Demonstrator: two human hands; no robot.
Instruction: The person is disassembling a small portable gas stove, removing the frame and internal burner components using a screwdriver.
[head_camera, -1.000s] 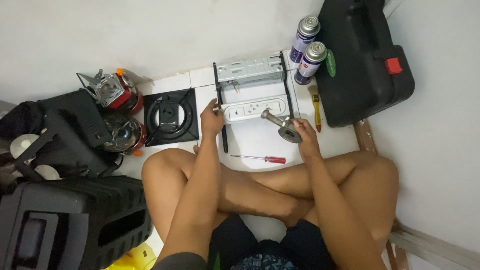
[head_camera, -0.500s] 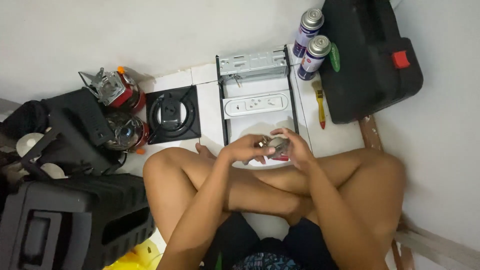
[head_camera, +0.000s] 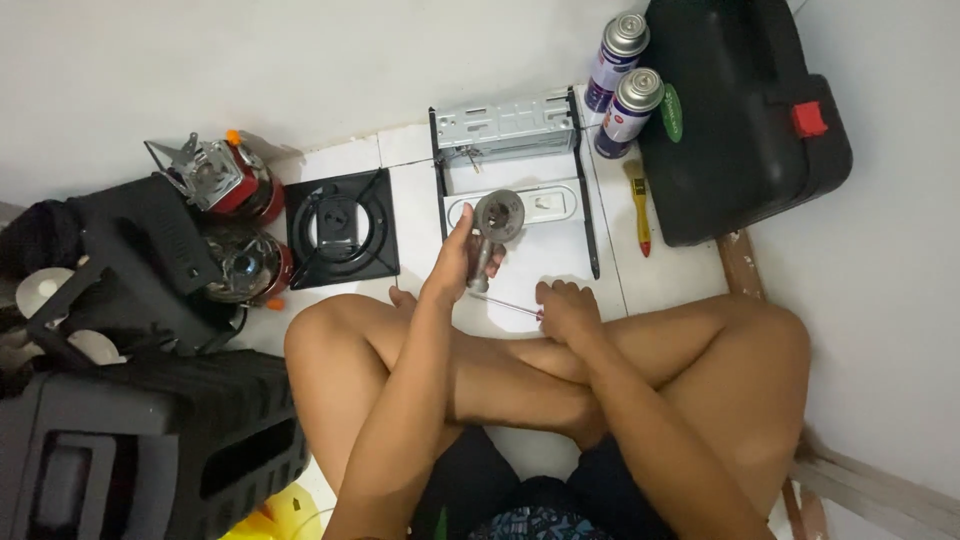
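Head view, as I log it: left hand (head_camera: 455, 262), fingers wrapped around the stem of a grey metal burner part (head_camera: 493, 228), its round head raised above the white stove body (head_camera: 515, 215). Right hand (head_camera: 565, 305), fingers curled on a thin screwdriver (head_camera: 505, 305) lying on the white floor (head_camera: 650, 275) just before my crossed legs. Behind the stove body: grey metal chassis (head_camera: 505, 125). Beside it, black square pan support (head_camera: 340, 228). Toward the wall: two gas canisters (head_camera: 625, 85), yellow-handled brush (head_camera: 638, 205), black case (head_camera: 740, 110). Far left: red camping stoves (head_camera: 225, 215).
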